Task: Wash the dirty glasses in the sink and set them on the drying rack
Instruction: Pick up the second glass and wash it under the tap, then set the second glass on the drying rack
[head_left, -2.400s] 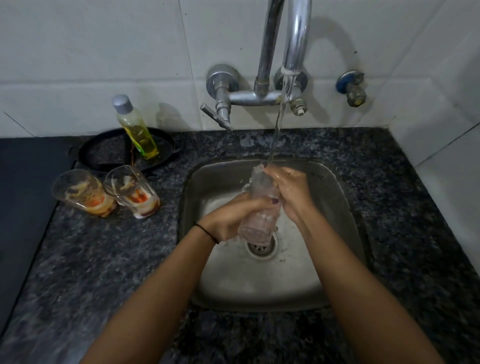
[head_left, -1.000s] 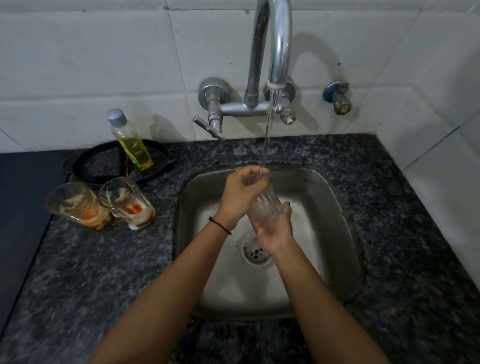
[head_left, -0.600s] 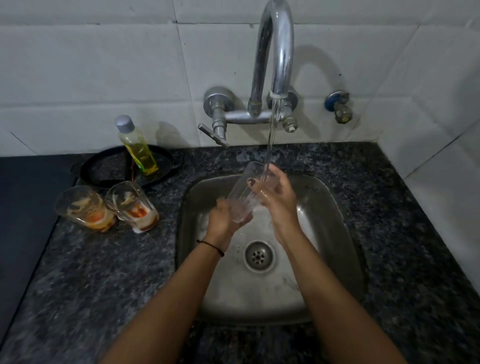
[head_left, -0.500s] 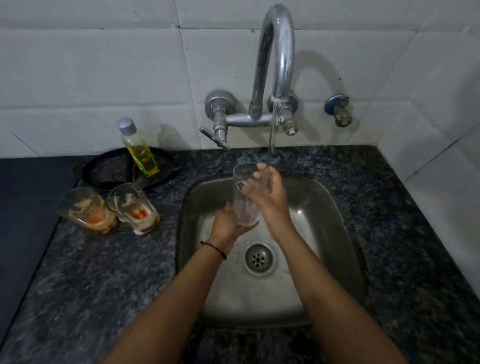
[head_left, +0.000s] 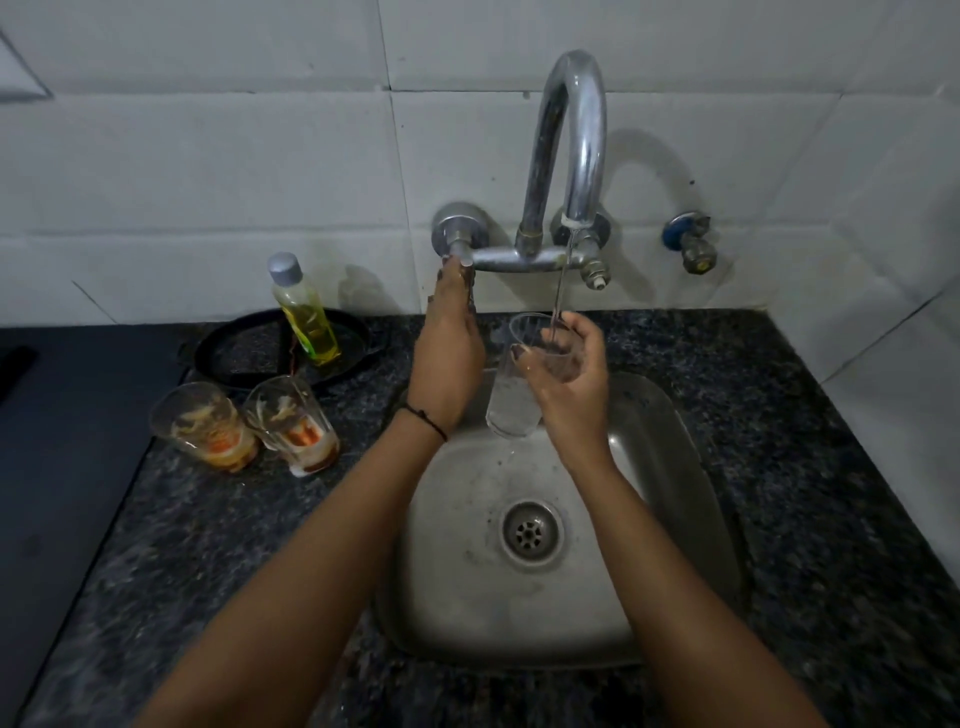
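My right hand (head_left: 563, 382) grips the clear ribbed tumbler (head_left: 522, 384) upright under the curved chrome tap (head_left: 569, 156), above the steel sink (head_left: 670, 499). My left hand (head_left: 449, 358) pinches the tap's lever; I should turn gently, holding the glass steady.

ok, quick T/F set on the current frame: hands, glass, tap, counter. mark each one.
1. The right hand holds the clear glass upright under the water stream. True.
2. The left hand also grips that glass. False: its fingers reach up to the tap lever beside the faucet, away from the glass.
3. Two dirty glasses stand on the counter left of the sink. True.
4. The faucet is off. False: a thin stream runs from the spout into the glass.
5. The bottle of yellow liquid lies on its side in the sink. False: it stands upright on the counter by the dark pan.
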